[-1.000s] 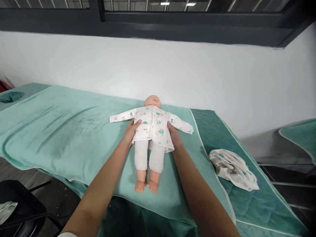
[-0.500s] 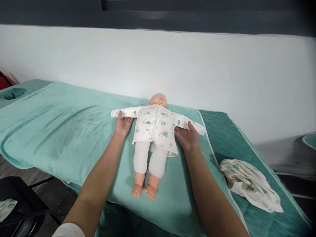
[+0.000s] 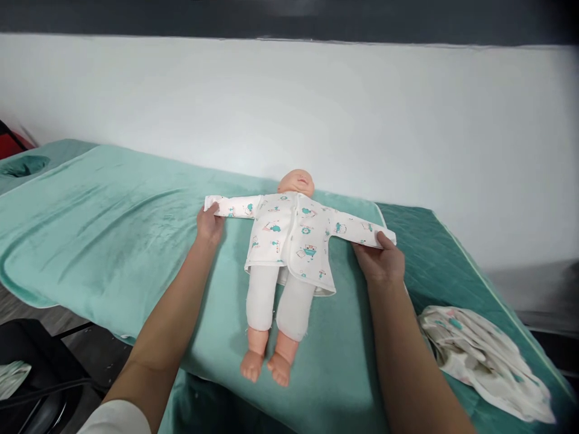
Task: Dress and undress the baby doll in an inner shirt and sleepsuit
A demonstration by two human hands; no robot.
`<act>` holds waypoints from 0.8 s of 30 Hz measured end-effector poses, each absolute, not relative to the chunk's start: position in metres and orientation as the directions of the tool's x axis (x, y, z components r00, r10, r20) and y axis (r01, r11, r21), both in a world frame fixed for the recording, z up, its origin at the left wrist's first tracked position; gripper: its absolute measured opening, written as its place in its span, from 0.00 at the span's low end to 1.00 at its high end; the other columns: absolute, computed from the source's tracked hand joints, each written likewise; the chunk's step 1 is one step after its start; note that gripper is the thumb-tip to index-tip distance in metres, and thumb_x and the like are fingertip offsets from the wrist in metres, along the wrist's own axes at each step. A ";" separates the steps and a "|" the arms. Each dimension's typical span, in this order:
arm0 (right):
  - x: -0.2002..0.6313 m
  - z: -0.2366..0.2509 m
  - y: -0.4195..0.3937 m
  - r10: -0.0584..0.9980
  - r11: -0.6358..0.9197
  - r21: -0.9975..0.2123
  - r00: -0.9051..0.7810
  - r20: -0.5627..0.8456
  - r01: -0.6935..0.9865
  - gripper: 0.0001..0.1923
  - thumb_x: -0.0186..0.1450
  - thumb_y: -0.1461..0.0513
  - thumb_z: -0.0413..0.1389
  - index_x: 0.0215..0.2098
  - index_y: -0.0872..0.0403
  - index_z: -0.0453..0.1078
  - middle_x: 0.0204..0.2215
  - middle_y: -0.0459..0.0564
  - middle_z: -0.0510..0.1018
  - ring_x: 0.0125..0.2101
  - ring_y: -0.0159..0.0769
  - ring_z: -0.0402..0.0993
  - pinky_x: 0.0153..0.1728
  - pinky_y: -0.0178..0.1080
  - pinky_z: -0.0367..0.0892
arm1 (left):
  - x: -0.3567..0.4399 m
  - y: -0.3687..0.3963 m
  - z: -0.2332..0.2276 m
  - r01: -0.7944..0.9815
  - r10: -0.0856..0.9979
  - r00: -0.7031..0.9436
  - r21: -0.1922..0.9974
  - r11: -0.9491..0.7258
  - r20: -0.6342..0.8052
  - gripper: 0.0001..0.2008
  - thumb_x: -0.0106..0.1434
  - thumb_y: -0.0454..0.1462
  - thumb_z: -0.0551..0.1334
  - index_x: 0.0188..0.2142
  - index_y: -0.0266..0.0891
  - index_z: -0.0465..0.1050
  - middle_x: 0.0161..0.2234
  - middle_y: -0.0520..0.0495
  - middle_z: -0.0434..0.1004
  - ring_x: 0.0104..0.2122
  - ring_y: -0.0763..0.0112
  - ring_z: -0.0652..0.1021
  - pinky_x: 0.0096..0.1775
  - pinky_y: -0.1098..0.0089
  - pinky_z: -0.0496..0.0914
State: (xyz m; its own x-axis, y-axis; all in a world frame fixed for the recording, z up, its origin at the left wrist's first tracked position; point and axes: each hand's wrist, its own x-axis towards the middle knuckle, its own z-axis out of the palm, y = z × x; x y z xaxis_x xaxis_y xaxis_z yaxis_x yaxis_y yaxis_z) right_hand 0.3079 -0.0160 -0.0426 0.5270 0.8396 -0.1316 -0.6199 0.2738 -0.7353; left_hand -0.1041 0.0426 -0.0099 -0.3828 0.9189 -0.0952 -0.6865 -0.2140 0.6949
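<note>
A baby doll lies on its back on a green sheet, feet toward me, its arms stretched out sideways. It wears a white printed jacket with overlapping front edges, over white cloth legs; its feet are bare. My left hand pinches the sleeve near its cuff on the left side. On the other side my right hand holds the other sleeve near its end, thumb on top and fingers underneath. The doll's hands are hidden inside the sleeves.
Crumpled white printed cloth lies on the darker green cover at the right. The light green sheet spreads left over the bed. A white wall stands behind, and a black chair is at lower left.
Both hands have moved outward along the sleeves toward the cuffs and closed on them. The sleeves now look straighter and more spread. The view has shifted slightly.
</note>
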 end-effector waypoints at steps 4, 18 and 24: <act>0.320 -0.050 -0.010 0.768 0.315 -0.826 0.637 -0.067 -0.467 0.14 0.61 0.71 0.46 0.37 0.52 0.69 0.37 0.50 0.80 0.45 0.39 0.80 0.55 0.52 0.73 | -0.108 0.045 -0.016 -0.576 0.856 -0.512 0.766 -0.285 -0.067 0.15 0.57 0.23 0.60 0.42 0.38 0.68 0.39 0.47 0.79 0.39 0.71 0.81 0.47 0.66 0.75; 0.322 -0.053 -0.009 0.527 0.351 -0.886 0.846 -0.080 -0.303 0.21 0.52 0.77 0.47 0.40 0.53 0.62 0.44 0.51 0.75 0.44 0.32 0.77 0.58 0.45 0.67 | -0.107 0.028 -0.014 0.100 0.642 -0.712 0.947 -0.307 0.283 0.17 0.58 0.25 0.55 0.45 0.41 0.66 0.51 0.45 0.71 0.56 0.70 0.72 0.61 0.66 0.62; 0.316 -0.049 -0.009 0.551 0.330 -0.912 0.834 -0.023 -0.243 0.20 0.57 0.77 0.46 0.44 0.55 0.60 0.45 0.50 0.75 0.43 0.26 0.76 0.55 0.40 0.69 | -0.093 0.019 -0.014 0.616 0.732 -0.283 0.703 -0.356 0.620 0.16 0.65 0.30 0.52 0.50 0.39 0.70 0.54 0.42 0.74 0.60 0.63 0.68 0.63 0.59 0.62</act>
State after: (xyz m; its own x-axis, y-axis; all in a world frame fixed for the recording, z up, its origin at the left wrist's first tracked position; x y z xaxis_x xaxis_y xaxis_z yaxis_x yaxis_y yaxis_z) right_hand 0.3156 -0.0086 -0.0487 0.8342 0.5509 -0.0234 -0.2433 0.3296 -0.9123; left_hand -0.0933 0.0192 -0.0137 -0.2834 0.7320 0.6196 0.6157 -0.3564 0.7028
